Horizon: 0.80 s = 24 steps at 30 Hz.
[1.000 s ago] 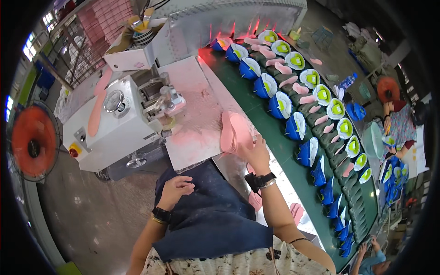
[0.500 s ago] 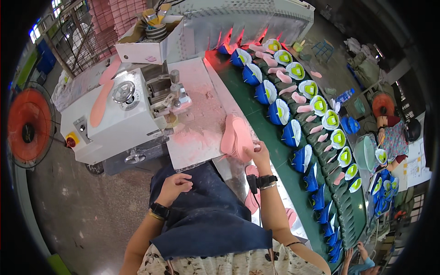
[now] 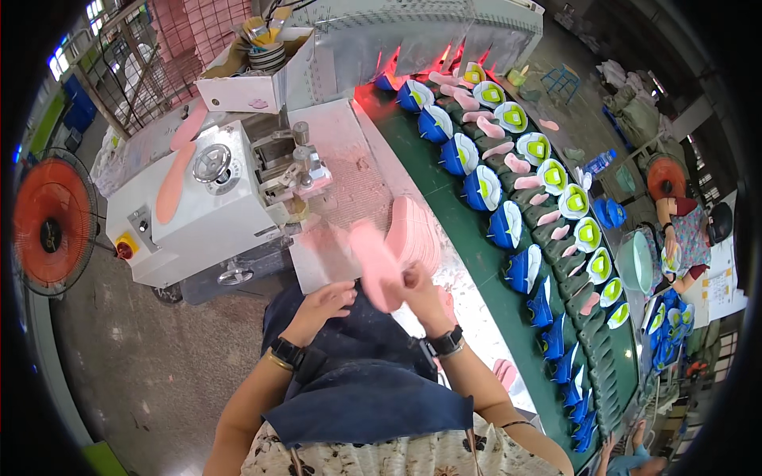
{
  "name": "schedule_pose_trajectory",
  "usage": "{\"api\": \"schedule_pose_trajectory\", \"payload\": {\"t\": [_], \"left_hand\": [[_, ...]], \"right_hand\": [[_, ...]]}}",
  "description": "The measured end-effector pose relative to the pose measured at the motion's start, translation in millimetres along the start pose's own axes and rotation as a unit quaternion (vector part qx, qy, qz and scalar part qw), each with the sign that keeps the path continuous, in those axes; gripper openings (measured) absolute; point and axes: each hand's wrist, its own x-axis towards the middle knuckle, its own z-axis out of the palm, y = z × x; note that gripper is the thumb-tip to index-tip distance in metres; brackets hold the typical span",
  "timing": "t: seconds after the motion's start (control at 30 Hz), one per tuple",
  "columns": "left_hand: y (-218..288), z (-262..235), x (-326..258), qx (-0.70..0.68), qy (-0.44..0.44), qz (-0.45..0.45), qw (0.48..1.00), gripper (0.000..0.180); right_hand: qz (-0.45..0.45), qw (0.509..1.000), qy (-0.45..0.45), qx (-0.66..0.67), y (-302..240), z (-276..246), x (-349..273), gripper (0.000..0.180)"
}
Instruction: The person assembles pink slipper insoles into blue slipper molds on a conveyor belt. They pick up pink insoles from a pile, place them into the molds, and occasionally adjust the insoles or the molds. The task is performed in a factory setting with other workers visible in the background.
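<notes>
My right hand (image 3: 423, 295) grips a pink shoe insole (image 3: 375, 264), lifted off a stack of pink insoles (image 3: 417, 230) on the pink work table (image 3: 349, 170). My left hand (image 3: 324, 305) is raised at the table's near edge, fingers half open, close beside the lower end of that insole; whether it touches it I cannot tell. A white machine (image 3: 208, 202) with a metal head stands just beyond my left hand.
A green conveyor (image 3: 468, 238) runs along the right with several blue shoe uppers and pink insoles. An orange fan (image 3: 51, 224) stands at left. A cardboard box (image 3: 246, 79) sits behind the machine. Another person (image 3: 686, 234) works at far right.
My right hand has pulled one insole off the stack toward me. My left hand has risen from my lap up to the table edge beside it.
</notes>
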Motion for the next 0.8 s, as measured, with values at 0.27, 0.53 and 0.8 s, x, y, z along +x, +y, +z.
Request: {"api": "schedule_pose_trajectory", "payload": {"t": [0.27, 0.53, 0.8], "left_hand": [[-22.0, -9.9, 5.4, -0.255, -0.039, -0.001, 0.966, 0.041], [-44.7, 2.5, -33.1, -0.190, -0.059, -0.101, 0.975, 0.028], [-50.8, 5.0, -42.9, -0.196, -0.084, -0.095, 0.972, 0.029]], "right_hand": [[0.086, 0.976, -0.145, -0.135, -6.8, 40.5, -24.8, 0.029], [-0.091, 0.933, -0.346, -0.045, -21.8, 81.3, 3.7, 0.028], [-0.008, 0.939, -0.344, 0.022, -18.4, 77.6, -3.7, 0.026]]}}
